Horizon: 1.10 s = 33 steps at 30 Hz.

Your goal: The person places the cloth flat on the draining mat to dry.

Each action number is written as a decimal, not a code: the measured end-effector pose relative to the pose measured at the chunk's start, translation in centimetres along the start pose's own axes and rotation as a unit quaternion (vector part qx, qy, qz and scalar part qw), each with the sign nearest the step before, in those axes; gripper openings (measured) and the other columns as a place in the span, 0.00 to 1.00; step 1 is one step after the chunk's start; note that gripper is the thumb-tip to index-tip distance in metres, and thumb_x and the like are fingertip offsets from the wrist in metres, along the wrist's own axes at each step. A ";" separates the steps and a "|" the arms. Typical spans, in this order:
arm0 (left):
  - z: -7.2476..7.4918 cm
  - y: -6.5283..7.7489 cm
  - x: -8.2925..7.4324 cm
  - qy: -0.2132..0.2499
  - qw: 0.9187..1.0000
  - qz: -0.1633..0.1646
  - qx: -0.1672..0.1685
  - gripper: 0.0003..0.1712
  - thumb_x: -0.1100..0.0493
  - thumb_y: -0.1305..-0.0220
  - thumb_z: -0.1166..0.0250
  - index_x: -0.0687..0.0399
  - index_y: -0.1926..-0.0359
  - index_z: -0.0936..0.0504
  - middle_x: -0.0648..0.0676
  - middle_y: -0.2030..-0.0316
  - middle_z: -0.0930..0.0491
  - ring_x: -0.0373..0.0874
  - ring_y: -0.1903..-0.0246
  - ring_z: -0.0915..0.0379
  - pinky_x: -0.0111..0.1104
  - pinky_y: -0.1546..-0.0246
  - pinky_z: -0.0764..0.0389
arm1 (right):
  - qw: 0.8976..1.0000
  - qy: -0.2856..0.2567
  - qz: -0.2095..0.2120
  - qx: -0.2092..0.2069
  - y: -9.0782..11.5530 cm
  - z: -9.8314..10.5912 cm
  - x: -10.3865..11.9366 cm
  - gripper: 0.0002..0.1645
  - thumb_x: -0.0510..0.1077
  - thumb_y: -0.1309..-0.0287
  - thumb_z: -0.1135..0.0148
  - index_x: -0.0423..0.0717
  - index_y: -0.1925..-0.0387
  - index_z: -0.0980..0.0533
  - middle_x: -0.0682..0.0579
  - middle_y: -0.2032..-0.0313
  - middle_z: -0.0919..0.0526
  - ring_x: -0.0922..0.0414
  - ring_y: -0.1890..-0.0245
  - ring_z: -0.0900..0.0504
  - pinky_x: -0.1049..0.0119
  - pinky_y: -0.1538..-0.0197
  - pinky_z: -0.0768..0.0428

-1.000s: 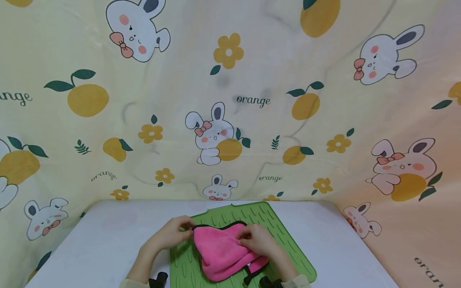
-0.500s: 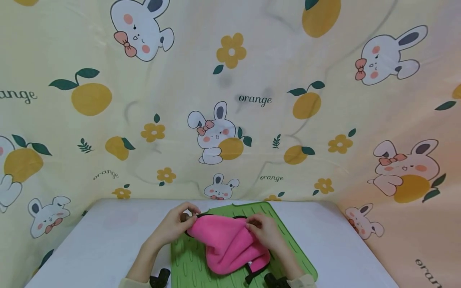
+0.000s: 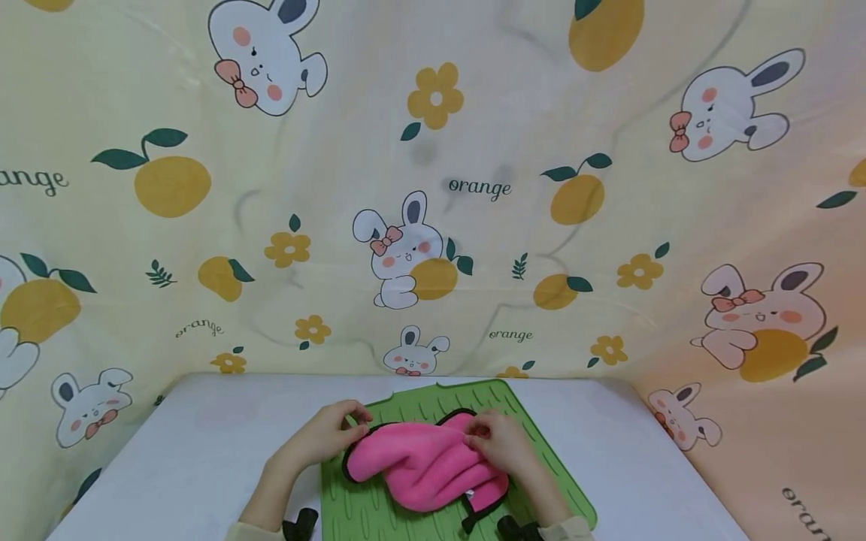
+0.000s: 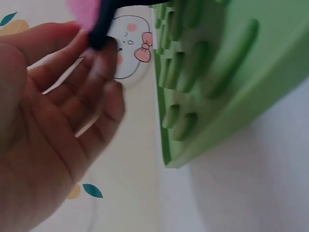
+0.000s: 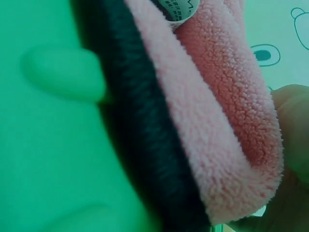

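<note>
1. Pink cloth (image 3: pixel 426 469) with dark trim (image 3: pixel 346 466) lies bunched and creased over the middle of a green mat (image 3: pixel 355 503), rear edge near the hands
2. Left hand (image 3: pixel 330 430): at the cloth's upper left edge, fingers bent, tips at the trim; cannot tell if it pinches or only touches
3. Right hand (image 3: pixel 502 443): pinches the cloth near its upper right part, thumb and fingers bent together, folds running to the fingertips
4. Right wrist view: cloth folded over on itself, fuzzy surface, printed white tag (image 5: pixel 181 10) between the layers, trim against the mat
5. Mat has raised ridges, sits on a white table (image 3: pixel 203 451)
6. Black wrist devices (image 3: pixel 300 524) and light sleeves (image 3: pixel 252 533) on both arms
7. Behind: cream backdrop (image 3: pixel 352 150) printed with rabbits, oranges, flowers
</note>
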<state>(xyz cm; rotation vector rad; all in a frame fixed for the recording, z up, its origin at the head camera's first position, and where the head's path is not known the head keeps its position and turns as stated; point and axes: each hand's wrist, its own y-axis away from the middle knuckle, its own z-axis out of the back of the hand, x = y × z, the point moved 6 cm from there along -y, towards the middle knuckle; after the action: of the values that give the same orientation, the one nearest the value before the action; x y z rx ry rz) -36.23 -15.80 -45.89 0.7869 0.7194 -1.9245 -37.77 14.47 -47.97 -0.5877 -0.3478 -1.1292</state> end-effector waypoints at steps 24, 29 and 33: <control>-0.1 1.6 1.4 0.067 0.986 0.073 0.133 0.13 0.63 0.45 0.23 0.62 0.62 0.19 0.52 0.70 0.16 0.42 0.72 0.22 0.33 0.74 0.23 | 0.991 -0.072 -0.099 -0.057 0.7 2.0 -2.5 0.08 0.37 0.39 0.30 0.42 0.57 0.15 0.49 0.62 0.11 0.48 0.59 0.13 0.52 0.56 0.17; -0.5 1.6 1.5 0.085 0.983 0.078 0.141 0.12 0.67 0.45 0.25 0.62 0.63 0.20 0.53 0.73 0.17 0.41 0.75 0.24 0.32 0.76 0.25 | 0.991 -0.075 -0.100 -0.052 0.8 1.9 -2.7 0.08 0.36 0.39 0.29 0.44 0.58 0.15 0.50 0.62 0.11 0.50 0.60 0.14 0.54 0.58 0.17; -0.4 1.5 1.4 0.075 0.986 0.064 0.134 0.10 0.67 0.43 0.26 0.60 0.63 0.20 0.52 0.72 0.19 0.41 0.75 0.25 0.33 0.75 0.23 | 0.991 -0.076 -0.100 -0.051 0.8 1.9 -2.8 0.08 0.35 0.39 0.29 0.45 0.58 0.14 0.50 0.62 0.12 0.51 0.60 0.14 0.55 0.59 0.17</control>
<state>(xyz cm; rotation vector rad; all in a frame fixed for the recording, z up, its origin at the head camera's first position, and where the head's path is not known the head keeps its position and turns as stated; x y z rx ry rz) -35.35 -16.89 -47.48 1.1270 0.4896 -1.8808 -38.09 17.89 -48.21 -0.7442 -0.4908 -1.3037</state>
